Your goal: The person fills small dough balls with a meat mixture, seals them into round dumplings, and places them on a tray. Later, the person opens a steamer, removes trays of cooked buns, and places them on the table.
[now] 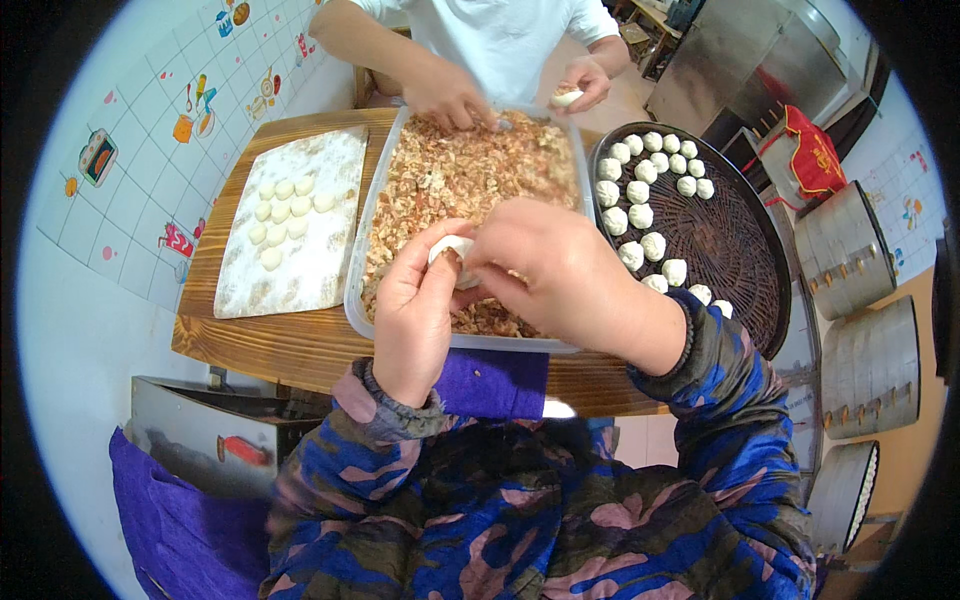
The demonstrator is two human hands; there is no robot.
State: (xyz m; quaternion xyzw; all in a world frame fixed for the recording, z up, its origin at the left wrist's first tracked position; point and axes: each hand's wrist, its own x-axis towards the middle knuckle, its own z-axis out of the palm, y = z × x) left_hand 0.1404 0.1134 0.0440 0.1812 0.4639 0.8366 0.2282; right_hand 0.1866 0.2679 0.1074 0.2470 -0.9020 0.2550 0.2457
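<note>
Above the near part of a clear plastic tub (358, 289) of chopped filling (480, 169), my left hand (416, 307) cradles a round of white dough (452, 246), its thumb pressed into it over some brown filling. My right hand (555, 262) has its fingers at the dough's right edge, pinching it; its fingertips are partly hidden. To the left, several small white dough pieces (279, 212) lie on a floured board (300, 289). On the right, several pleated filled buns (653, 246) rest on a round woven tray (750, 247).
Across the wooden table (247, 345), a co-worker in a white shirt (487, 45) has one hand in the filling and holds a filled wrapper in the other. Metal steamer tiers (870, 367) stand at the right. A purple cloth (491, 382) hangs at the near table edge.
</note>
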